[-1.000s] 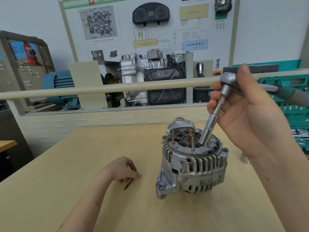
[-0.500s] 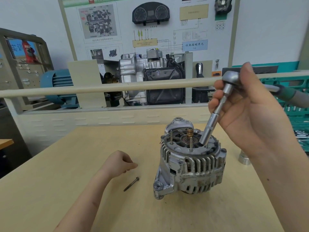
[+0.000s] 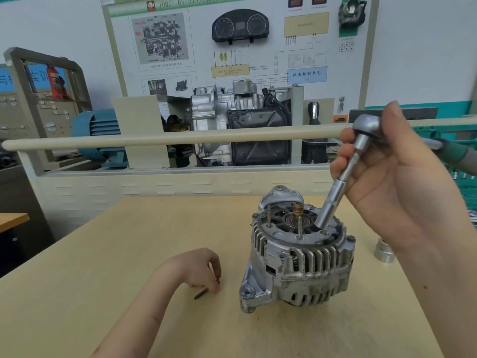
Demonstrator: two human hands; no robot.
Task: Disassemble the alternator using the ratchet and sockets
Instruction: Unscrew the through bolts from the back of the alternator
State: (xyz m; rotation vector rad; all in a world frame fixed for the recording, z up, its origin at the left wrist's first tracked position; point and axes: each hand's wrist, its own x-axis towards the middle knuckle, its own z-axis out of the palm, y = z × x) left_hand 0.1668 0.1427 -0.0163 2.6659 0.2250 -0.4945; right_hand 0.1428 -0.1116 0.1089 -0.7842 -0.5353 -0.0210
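The alternator (image 3: pixel 299 251) sits right of centre on the table (image 3: pixel 103 254), right hand (image 3: pixel 392 177) gripping the ratchet (image 3: pixel 366 125) with its socket (image 3: pixel 329 210) slanting down-left onto the top, left hand (image 3: pixel 204 270) pinching a loose bolt (image 3: pixel 201 295) lower left.

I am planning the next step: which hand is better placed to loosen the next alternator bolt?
Probably right: the right hand holds the ratchet, its socket on the alternator. The left hand touches a bolt.

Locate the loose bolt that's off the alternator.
In the head view the bolt lies on the table left of the alternator, under the left hand, whose fingers touch it.
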